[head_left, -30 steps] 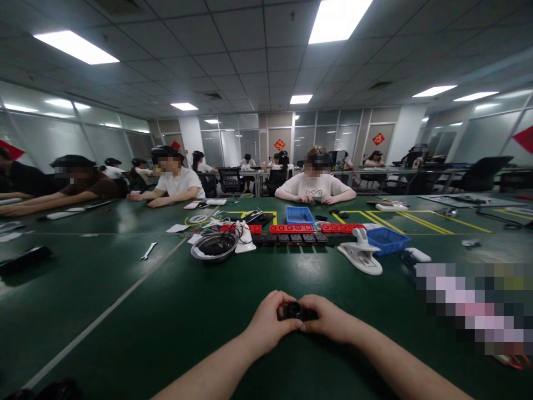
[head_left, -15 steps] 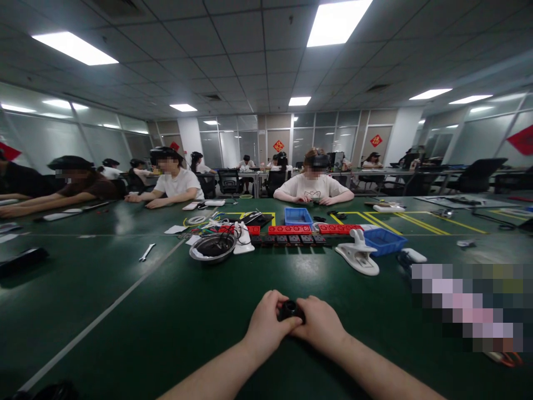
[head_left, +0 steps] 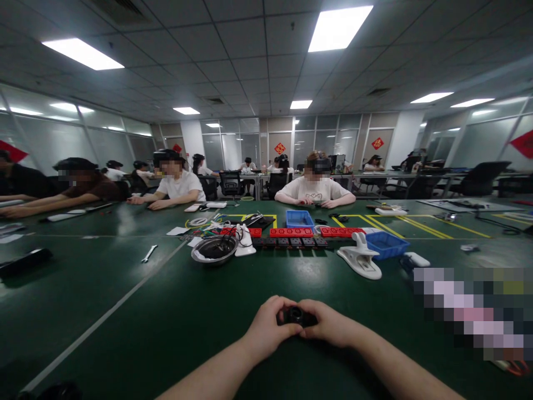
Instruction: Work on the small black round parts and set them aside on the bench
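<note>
Shifting right hand (head_left: 332,322) outward, gripping glossy black round object (head_left: 296,315) with left hand (head_left: 267,325) too, risking a drop through slackened hold.

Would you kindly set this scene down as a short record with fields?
Left hand: bare, gripping one side of the small black object with a round top
Right hand: bare, gripping its other side
Surface: glossy green tabletop
Beyond, left: round silver metal bowl; silver metal wrench further left
Beyond, right: white plastic clamp-shaped stand beside a blue plastic basket

Dim; ceiling panels (head_left: 340,29) glaring
</note>
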The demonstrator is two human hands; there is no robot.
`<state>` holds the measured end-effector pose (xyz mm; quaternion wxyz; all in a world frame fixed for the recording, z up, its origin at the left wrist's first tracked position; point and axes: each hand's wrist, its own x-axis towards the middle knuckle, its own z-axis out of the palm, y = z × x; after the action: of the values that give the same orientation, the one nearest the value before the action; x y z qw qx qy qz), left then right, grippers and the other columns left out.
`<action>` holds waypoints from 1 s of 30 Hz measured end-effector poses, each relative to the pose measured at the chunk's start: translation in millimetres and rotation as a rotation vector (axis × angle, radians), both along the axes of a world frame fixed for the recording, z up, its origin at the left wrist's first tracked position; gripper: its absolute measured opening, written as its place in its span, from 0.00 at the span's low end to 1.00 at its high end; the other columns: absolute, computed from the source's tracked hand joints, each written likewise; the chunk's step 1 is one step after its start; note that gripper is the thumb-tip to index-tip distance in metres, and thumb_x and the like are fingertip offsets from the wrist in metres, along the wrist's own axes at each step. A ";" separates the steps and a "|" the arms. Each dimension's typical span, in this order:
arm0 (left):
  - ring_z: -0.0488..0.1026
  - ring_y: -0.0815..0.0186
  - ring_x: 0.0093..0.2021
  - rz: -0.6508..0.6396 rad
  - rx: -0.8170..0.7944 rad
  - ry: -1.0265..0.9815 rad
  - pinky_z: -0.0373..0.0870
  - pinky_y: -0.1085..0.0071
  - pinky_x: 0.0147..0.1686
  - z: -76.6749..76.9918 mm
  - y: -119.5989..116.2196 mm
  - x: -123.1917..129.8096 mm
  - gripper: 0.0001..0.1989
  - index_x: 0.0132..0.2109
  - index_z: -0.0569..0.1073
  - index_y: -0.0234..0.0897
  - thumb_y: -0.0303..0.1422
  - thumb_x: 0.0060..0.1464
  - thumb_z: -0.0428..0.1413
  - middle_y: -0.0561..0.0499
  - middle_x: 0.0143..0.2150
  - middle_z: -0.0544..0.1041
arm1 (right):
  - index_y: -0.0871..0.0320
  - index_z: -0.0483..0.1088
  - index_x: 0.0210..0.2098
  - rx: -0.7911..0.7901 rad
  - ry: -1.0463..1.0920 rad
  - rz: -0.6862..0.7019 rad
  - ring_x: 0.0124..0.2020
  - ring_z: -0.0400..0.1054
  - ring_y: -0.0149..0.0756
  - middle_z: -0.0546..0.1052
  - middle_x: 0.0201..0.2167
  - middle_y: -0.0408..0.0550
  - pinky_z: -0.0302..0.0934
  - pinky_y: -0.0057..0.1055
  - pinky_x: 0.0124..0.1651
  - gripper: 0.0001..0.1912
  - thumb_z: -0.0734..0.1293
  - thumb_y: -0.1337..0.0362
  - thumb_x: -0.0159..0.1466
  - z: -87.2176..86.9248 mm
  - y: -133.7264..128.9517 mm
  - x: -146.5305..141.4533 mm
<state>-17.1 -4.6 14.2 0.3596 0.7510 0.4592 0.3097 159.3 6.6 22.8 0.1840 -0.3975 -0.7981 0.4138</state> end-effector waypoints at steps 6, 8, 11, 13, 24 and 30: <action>0.60 0.69 0.30 0.012 0.002 -0.002 0.57 0.75 0.30 -0.7 0.4 0.4 0.17 0.37 0.70 0.39 0.35 0.36 0.60 0.55 0.32 0.64 | 0.61 0.67 0.33 0.033 -0.031 -0.039 0.32 0.60 0.32 0.67 0.30 0.42 0.54 0.25 0.34 0.12 0.66 0.68 0.48 -2.2 0.5 -1.8; 0.60 0.69 0.30 0.016 -0.005 0.003 0.57 0.75 0.29 -0.8 -0.2 1.3 0.17 0.37 0.70 0.39 0.34 0.35 0.60 0.55 0.32 0.64 | 0.62 0.66 0.32 0.025 -0.049 -0.068 0.31 0.60 0.31 0.66 0.30 0.42 0.54 0.25 0.33 0.12 0.67 0.68 0.47 -1.8 0.6 -2.7; 0.60 0.68 0.31 0.060 -0.015 0.011 0.57 0.75 0.29 -1.0 -4.0 4.5 0.16 0.35 0.69 0.38 0.32 0.35 0.60 0.55 0.32 0.64 | 0.62 0.65 0.30 0.047 -0.101 -0.109 0.30 0.59 0.31 0.66 0.28 0.42 0.53 0.24 0.30 0.14 0.68 0.68 0.44 -2.4 1.2 -4.2; 0.61 0.68 0.31 0.105 -0.010 0.014 0.56 0.75 0.29 -1.3 -7.7 7.7 0.15 0.34 0.69 0.37 0.31 0.35 0.60 0.54 0.32 0.64 | 0.62 0.64 0.29 0.095 -0.145 -0.117 0.29 0.59 0.31 0.66 0.28 0.42 0.52 0.23 0.28 0.15 0.69 0.66 0.42 -4.3 1.2 -6.1; 0.62 0.67 0.33 0.192 0.021 -0.002 0.58 0.74 0.31 -7.4 -6.5 10.2 0.14 0.33 0.67 0.36 0.31 0.36 0.60 0.54 0.33 0.65 | 0.60 0.64 0.31 0.450 -0.460 -0.305 0.32 0.61 0.37 0.69 0.29 0.47 0.52 0.29 0.32 0.15 0.65 0.57 0.48 -9.3 -14.6 -24.7; 0.61 0.68 0.32 0.047 0.028 -0.004 0.58 0.74 0.31 -4.0 -3.7 3.7 0.15 0.37 0.69 0.39 0.31 0.37 0.59 0.54 0.33 0.65 | 0.57 0.66 0.37 0.278 -0.200 -0.024 0.35 0.61 0.35 0.68 0.33 0.44 0.54 0.28 0.37 0.19 0.69 0.63 0.45 2.6 -6.6 -6.4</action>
<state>-13.3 -8.3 10.2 0.3424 0.7445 0.4714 0.3259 152.9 0.0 25.3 0.1618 -0.4170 -0.8571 0.2558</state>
